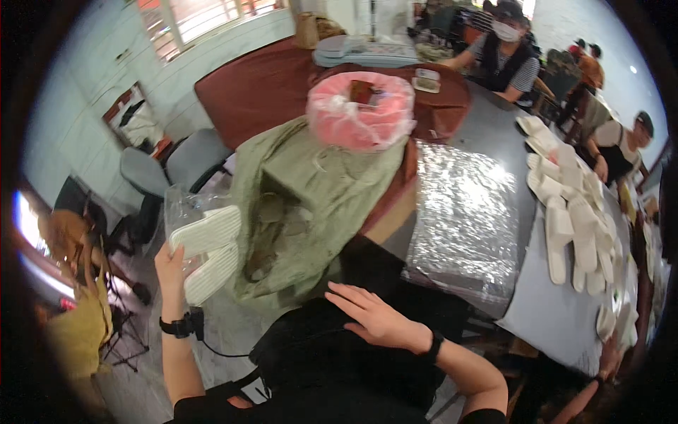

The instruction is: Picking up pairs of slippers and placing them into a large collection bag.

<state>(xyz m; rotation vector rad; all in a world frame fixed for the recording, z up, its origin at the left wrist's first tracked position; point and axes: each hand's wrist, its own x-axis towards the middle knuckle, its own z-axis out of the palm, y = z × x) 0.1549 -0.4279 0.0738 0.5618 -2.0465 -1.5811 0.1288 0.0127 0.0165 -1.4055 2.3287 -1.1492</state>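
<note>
My left hand [168, 275] is closed on a pair of white slippers [213, 272], their ribbed soles turned toward me. A crumpled clear plastic bag [181, 205] shows behind the slippers; whether my fingers grip it too, I cannot tell. The pair is held at the left edge of a large green sack [346, 180], whose mouth gapes and shows pale things inside, too dim to name. My right hand [381, 321] hovers in front of my body with its fingers stretched out, holding nothing. A stack of shiny clear plastic bags [466, 212] lies on the table beyond it.
More white slippers [583, 226] are piled along the grey table [547, 318] on the right. A pink plastic-wrapped bundle [332, 102] sits on a table under a brown cloth [247, 92]. Grey chairs [194, 155] stand at left. A co-worker [505, 60] sits at the far side.
</note>
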